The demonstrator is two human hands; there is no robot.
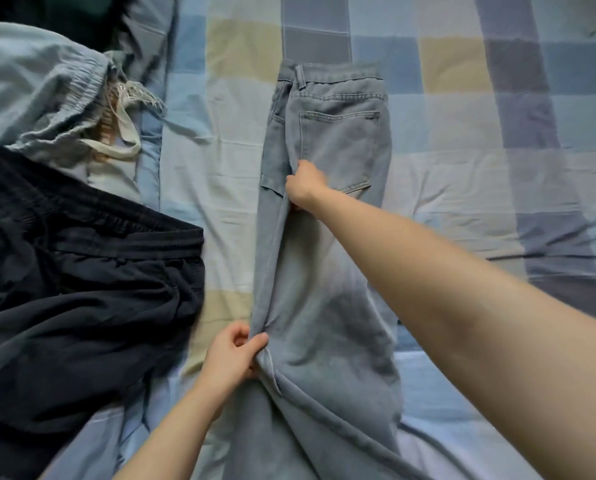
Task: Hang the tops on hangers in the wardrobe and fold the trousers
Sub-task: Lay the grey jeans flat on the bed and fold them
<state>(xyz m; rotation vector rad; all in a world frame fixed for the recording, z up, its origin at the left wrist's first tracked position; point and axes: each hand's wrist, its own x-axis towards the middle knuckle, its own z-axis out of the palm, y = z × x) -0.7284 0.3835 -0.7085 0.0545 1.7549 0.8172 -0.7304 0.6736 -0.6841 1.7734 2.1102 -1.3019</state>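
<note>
While the jeans (327,237) lay lengthwise near-to-far on the bed (463,168), left hand (232,355) pinched their left edge near; right hand (305,185) gripped it farther up.

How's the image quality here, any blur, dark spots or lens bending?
Head view: soft, dim light with no glare; the right forearm is slightly smeared; the black trousers lose detail in shadow, as does the top left corner; the jeans and both hands read clearly; the wide lens bows the bedspread's checks.
</note>
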